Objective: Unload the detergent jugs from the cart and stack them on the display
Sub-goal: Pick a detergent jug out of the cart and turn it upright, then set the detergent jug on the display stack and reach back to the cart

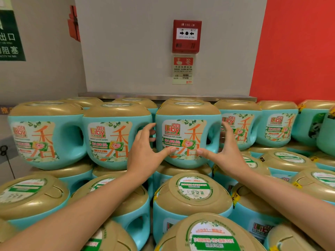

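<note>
Middle jug (pixel 186 134): fingertips of left hand (pixel 143 151) lost behind its side; right hand (pixel 224 151) fingers partly hidden in the handle gap. Back-row jugs (pixel 134 100): lids only. Green sign (pixel 10 33): cut by left edge. Alarm label (pixel 183 69): fine print too small to read. Bottom jug (pixel 208 234): cropped below. Right-edge jug (pixel 328 136): blurred, cropped.

The teal, gold-lidded jug (pixel 188 124) stands upright, label facing forward, on the top row of the display (pixel 192 194) of matching stacked jugs.

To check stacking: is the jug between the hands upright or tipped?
Upright: the jug has its gold lid on top, label reading level.
</note>
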A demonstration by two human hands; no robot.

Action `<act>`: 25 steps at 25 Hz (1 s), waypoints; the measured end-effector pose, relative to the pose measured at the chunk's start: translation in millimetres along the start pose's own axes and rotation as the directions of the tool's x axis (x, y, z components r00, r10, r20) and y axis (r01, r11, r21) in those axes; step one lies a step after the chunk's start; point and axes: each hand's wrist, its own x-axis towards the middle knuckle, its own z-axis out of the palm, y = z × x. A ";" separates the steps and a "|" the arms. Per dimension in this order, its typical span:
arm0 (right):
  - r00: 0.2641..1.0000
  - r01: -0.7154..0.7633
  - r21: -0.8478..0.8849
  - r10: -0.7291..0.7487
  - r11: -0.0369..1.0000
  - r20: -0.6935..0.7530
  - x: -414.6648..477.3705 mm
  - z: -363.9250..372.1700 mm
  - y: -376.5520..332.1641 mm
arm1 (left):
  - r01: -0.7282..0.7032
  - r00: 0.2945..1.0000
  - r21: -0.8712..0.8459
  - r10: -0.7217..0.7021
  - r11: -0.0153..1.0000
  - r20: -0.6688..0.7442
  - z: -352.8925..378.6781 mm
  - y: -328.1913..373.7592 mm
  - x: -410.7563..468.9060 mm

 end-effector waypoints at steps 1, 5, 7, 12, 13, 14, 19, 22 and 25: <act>1.000 -0.003 0.033 0.003 0.999 -0.010 -1.9 1.1 0.8 | -0.003 1.000 -0.004 0.003 1.000 -0.007 0.4 -0.8 -0.7; 1.000 -0.004 0.049 0.005 0.999 -0.019 -4.6 2.3 1.8 | -0.016 0.999 -0.045 0.014 0.999 -0.042 3.1 -2.2 -2.3; 1.000 -0.008 0.052 0.008 0.999 0.004 -4.7 2.7 1.1 | -0.021 0.998 -0.051 0.018 0.998 -0.059 3.1 -2.1 -2.9; 0.998 -0.028 0.098 0.022 0.995 0.062 -2.2 1.8 0.8 | -0.035 0.997 -0.052 0.031 0.998 -0.075 2.9 -3.3 -3.9; 0.997 -0.034 0.097 0.027 0.995 0.077 -2.0 1.9 0.8 | -0.038 0.996 -0.046 0.034 0.998 -0.080 2.8 -3.2 -4.2; 0.996 -0.042 0.086 0.035 0.995 0.085 -2.1 2.2 0.7 | -0.037 0.996 -0.037 0.034 0.999 -0.081 2.9 -2.9 -4.5; 0.997 -0.048 0.003 0.048 0.999 0.055 -3.5 3.2 -3.1 | -0.010 0.997 -0.012 0.009 1.000 -0.076 1.4 0.1 -5.9; 0.997 -0.054 -0.074 0.058 0.996 0.060 -2.9 0.9 -3.6 | -0.006 0.999 0.069 0.009 0.998 -0.041 0.0 1.7 -4.9; 0.991 -0.048 -0.175 0.069 0.983 0.112 0.1 -6.9 -11.2 | 0.003 1.000 0.221 -0.008 0.975 0.022 -8.3 7.4 0.4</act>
